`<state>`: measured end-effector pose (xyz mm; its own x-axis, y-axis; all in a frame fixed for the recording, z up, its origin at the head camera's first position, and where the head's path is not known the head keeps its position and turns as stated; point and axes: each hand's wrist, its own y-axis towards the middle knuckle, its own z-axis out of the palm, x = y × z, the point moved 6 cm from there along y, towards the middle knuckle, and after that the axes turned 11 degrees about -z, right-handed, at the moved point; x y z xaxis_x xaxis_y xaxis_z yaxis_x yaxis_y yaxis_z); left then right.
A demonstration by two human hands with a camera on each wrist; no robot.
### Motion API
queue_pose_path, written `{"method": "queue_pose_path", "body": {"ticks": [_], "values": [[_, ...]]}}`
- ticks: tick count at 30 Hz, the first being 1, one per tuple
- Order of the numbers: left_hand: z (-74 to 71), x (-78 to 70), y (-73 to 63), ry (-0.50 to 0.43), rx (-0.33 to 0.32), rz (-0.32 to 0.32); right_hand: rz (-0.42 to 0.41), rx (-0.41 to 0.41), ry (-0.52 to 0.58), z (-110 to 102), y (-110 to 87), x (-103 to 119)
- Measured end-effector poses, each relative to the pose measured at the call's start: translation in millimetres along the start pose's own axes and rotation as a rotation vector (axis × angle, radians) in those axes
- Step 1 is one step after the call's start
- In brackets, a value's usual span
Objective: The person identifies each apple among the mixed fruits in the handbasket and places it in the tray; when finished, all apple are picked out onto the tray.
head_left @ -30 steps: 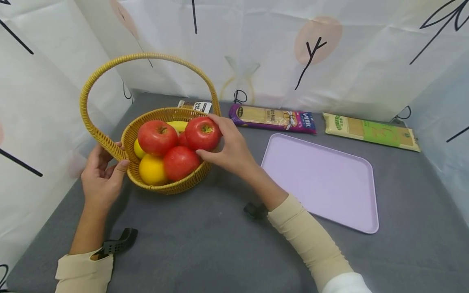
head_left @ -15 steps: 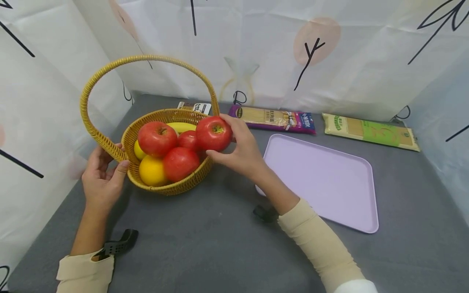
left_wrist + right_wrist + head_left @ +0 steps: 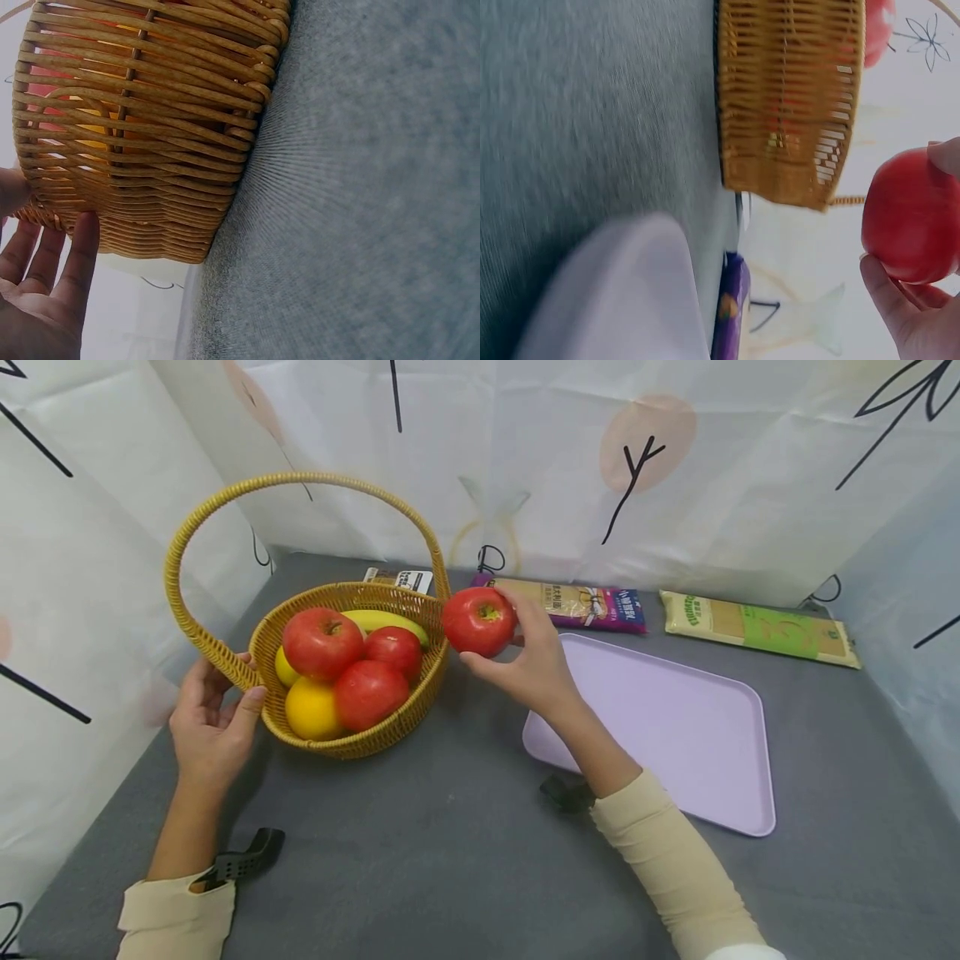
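Note:
A red apple point(image 3: 480, 622) is pinched between the thumb and fingers of my right hand point(image 3: 534, 653), just past the right rim of the yellow wicker basket point(image 3: 360, 745). In the right wrist view the apple point(image 3: 911, 217) is up above the table. My left hand point(image 3: 212, 727) holds the basket's left side at the handle base, thumb on the rim. Its fingers point(image 3: 81, 255) lie against the outer weave in the left wrist view. Inside the basket are several fruits: red apples point(image 3: 322, 643), a yellow-orange round fruit point(image 3: 313, 708) and a banana point(image 3: 390, 622).
A lilac tray point(image 3: 675, 727) lies on the grey table right of the basket, partly behind my right forearm. Along the back are a purple noodle pack point(image 3: 585, 603), a green-and-cream noodle pack point(image 3: 761, 628) and a small labelled pack point(image 3: 401, 579). Printed white cloth point(image 3: 525, 460) hangs behind.
My right hand has carried the red apple to the right, out from over the basket, uncovering more of the banana and another red apple. The left hand and basket stay in place.

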<state>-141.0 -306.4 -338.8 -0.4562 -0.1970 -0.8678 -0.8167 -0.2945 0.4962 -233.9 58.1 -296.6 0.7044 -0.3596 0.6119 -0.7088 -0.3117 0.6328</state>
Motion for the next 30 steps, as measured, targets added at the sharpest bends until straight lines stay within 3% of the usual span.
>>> {"method": "queue_pose_path", "body": {"ticks": [5,13,18,30], "values": [[0.1,4.5,-0.2,-0.068,-0.002,-0.02,0.034,-0.029,-0.018,-14.4,-1.0,-9.8],[0.8,6.4,1.1,-0.141,-0.005,-0.036,0.153,-0.05,-0.015,-35.2,-4.1,-24.6],[2.3,5.9,2.0,-0.131,0.005,-0.038,0.228,-0.053,-0.018,-51.9,-2.6,-32.9],[-0.5,6.6,0.5,-0.087,-0.009,-0.039,0.517,0.108,-0.148,-78.7,-12.2,-67.0]]}}
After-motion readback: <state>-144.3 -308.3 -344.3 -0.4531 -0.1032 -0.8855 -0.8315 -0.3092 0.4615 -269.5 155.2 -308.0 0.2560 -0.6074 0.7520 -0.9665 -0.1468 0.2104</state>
